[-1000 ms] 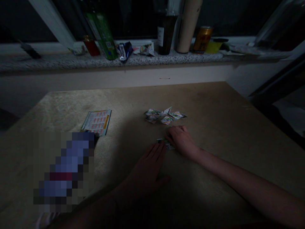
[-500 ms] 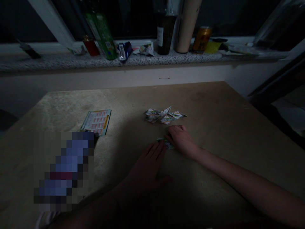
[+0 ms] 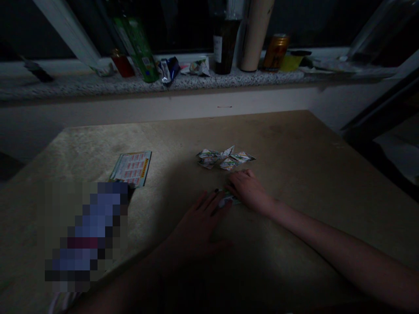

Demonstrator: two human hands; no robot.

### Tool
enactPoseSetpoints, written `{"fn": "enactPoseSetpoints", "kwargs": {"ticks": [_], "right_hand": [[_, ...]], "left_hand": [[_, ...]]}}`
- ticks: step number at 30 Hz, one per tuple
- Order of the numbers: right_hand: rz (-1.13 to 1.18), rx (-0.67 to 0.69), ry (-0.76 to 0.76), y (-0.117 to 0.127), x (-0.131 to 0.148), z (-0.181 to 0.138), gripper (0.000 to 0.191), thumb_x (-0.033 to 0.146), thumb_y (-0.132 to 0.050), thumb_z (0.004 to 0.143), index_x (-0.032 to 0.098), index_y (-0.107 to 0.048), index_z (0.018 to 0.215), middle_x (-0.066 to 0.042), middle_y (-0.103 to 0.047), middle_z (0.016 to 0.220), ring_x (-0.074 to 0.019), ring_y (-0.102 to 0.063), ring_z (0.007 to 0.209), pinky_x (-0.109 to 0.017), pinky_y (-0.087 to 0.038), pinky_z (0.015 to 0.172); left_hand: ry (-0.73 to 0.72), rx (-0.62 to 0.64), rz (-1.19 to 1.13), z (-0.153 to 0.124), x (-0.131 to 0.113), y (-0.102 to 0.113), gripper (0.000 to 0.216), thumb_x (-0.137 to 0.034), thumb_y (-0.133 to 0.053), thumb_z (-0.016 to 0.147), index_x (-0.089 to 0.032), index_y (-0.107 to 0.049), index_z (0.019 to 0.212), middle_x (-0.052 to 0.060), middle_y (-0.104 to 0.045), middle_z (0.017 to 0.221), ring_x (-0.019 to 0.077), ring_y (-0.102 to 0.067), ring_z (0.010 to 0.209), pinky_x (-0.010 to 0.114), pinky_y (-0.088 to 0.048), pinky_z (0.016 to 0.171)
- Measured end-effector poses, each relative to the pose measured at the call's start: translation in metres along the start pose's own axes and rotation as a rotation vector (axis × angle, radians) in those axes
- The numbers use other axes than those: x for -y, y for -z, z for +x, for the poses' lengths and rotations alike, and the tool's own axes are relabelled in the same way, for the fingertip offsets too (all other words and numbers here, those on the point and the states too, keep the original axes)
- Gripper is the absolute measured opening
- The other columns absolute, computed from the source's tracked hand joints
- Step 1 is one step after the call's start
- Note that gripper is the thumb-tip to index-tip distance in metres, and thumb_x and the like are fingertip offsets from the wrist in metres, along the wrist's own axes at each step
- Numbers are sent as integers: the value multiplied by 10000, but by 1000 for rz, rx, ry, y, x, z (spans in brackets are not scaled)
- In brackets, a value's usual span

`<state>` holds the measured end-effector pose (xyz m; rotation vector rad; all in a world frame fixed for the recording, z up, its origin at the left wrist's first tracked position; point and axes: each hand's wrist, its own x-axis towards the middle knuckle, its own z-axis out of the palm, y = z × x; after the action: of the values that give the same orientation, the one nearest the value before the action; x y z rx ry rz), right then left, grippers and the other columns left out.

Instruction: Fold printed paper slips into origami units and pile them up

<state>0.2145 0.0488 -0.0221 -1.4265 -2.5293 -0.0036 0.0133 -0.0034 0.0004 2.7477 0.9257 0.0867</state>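
A small printed paper (image 3: 228, 199) lies on the table under my two hands, mostly covered by fingers. My left hand (image 3: 199, 224) rests flat with its fingers stretched out, the fingertips at the paper's left side. Curled over the paper's right part is my right hand (image 3: 249, 190), with its fingertips pressed down against it; their exact grip is hidden. Just beyond the hands sit several folded paper pieces (image 3: 229, 162) with pointed ends, grouped close together. To the left lies a stack of printed cards (image 3: 132, 169) with red print.
A blurred-out bluish object (image 3: 94, 226) lies at the left of the brown table (image 3: 284, 139). On the granite windowsill (image 3: 193, 82) behind stand a green bottle (image 3: 140, 52), a dark bottle (image 3: 224, 50), an orange can (image 3: 276, 52) and crumpled wrappers (image 3: 169, 69). The picture is dim.
My left hand's fingers have spread apart and shifted slightly, showing more of the paper between them. My right hand stays in nearly the same place on the paper.
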Motion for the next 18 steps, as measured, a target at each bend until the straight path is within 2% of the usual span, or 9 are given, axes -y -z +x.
{"fn": "enactPoseSetpoints", "kwargs": {"ticks": [2,5,10,14,18], "right_hand": [[18,-12,-10,2,0,0,170,272,-462,900,150,-568,847,-73,-626,837,-209,-547,823,-327,-320,773],[56,-76,-17,12,0,-5,191,261,-446,904,141,-587,950,-110,-624,973,-224,-535,924,-342,-352,807],[126,-90,140,29,2,-33,314,265,-461,896,162,-535,1183,-103,-572,1209,-224,-478,1140,-413,-341,970],[128,-38,216,32,9,-62,386,256,-474,877,194,-484,1258,-73,-567,1234,-225,-441,1209,-477,-308,1037],[81,18,168,32,14,-74,479,294,-504,852,161,-427,1306,-112,-384,1391,-265,-282,1311,-536,-243,1059]], "left_hand": [[-3,7,-16,0,2,0,815,-616,-485,772,-179,-216,1406,107,-195,1477,283,-140,1349,458,-128,1089],[-4,12,-31,-1,3,-2,812,-617,-480,776,-181,-213,1407,105,-180,1482,286,-130,1351,458,-142,1085],[-8,-7,-37,0,2,-1,833,-610,-515,757,-193,-207,1409,103,-197,1477,293,-159,1344,464,-137,1084],[-8,-19,-30,0,0,1,796,-589,-496,783,-189,-206,1408,99,-202,1476,285,-164,1343,461,-128,1087],[-1,-4,-10,0,-2,1,783,-589,-481,790,-178,-221,1403,99,-195,1478,296,-138,1347,470,-113,1088]]}}
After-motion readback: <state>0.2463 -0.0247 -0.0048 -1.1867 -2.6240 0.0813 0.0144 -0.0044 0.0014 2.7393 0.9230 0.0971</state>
